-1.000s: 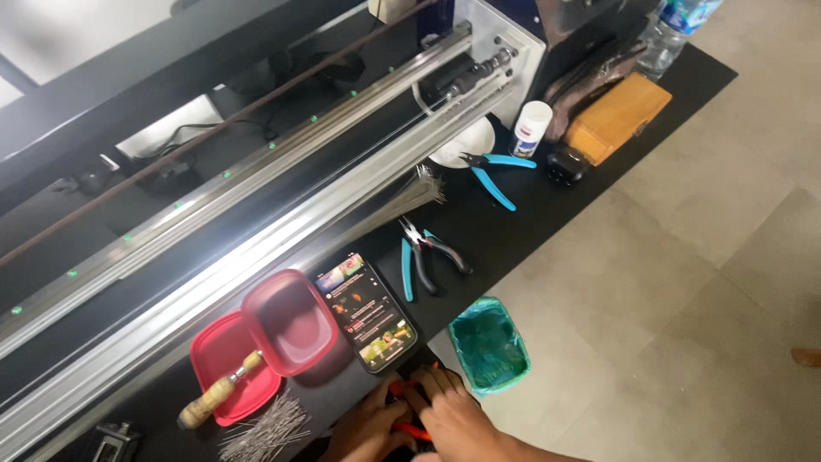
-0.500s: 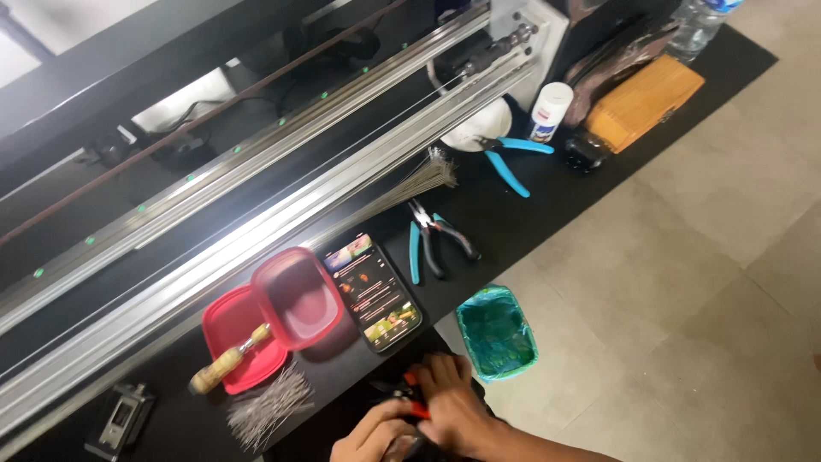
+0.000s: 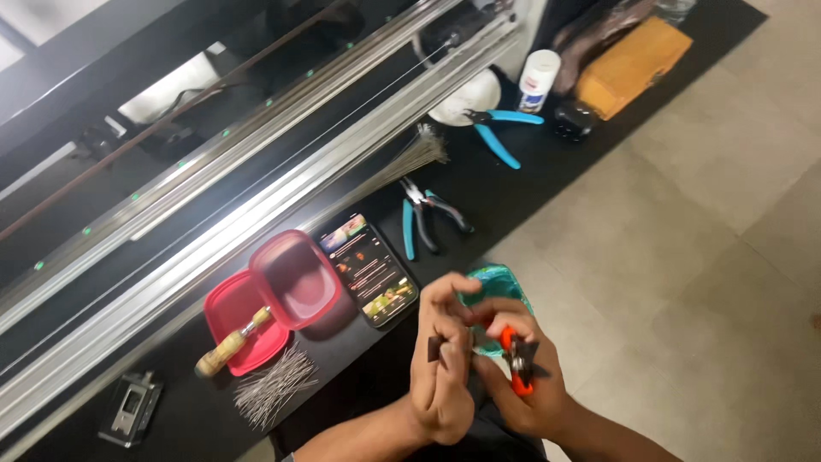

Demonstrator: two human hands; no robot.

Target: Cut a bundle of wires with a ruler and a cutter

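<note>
— What do the hands hold?
— The right hand [image 3: 522, 376] is closed on one pair of orange pliers [image 3: 516, 364]. The left hand [image 3: 440, 359] pinches one small dark piece [image 3: 435, 348], above the worktop [image 3: 479, 184] edge.
— And nearby?
— One green bag [image 3: 496, 287], one phone [image 3: 369, 269], two red tubs [image 3: 269, 304], two blue pliers [image 3: 432, 218].

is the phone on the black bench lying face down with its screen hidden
No, the phone lies face up beside the red tray, its lit screen showing coloured pictures.
</note>
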